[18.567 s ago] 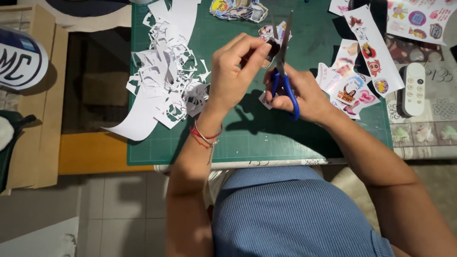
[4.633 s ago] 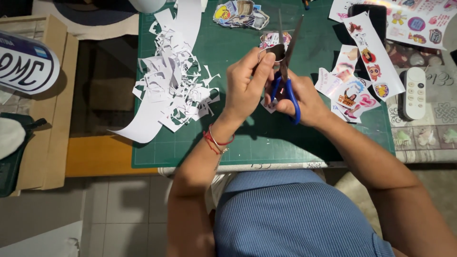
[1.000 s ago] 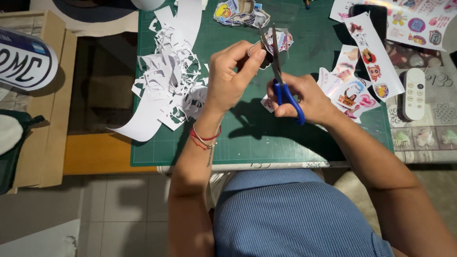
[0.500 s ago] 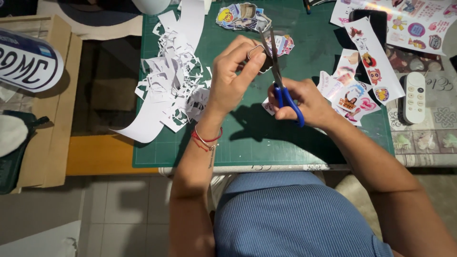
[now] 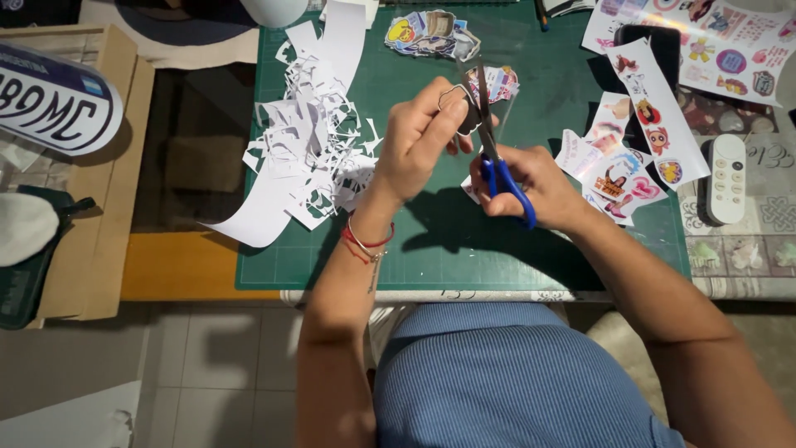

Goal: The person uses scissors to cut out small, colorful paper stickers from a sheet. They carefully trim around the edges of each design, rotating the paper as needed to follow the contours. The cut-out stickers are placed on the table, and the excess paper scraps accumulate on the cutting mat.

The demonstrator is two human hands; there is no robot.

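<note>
My left hand [image 5: 419,137] pinches a small dark sticker cut-out [image 5: 458,106] with a white border, held above the green cutting mat [image 5: 431,249]. My right hand [image 5: 531,187] grips blue-handled scissors [image 5: 496,149], whose blades point up and meet the edge of the cut-out. Red thread bracelets circle my left wrist. Both hands hover over the middle of the mat.
A heap of white paper offcuts [image 5: 311,141] lies on the mat's left. Finished stickers [image 5: 431,31] pile at the top. Sticker sheets [image 5: 638,124] lie on the right, beside a white remote [image 5: 728,178]. A cardboard box [image 5: 91,182] stands left of the table.
The scissor blades have shifted slightly along the cut-out, and my left hand has turned the piece a little. Both hands stay over the same part of the mat.
</note>
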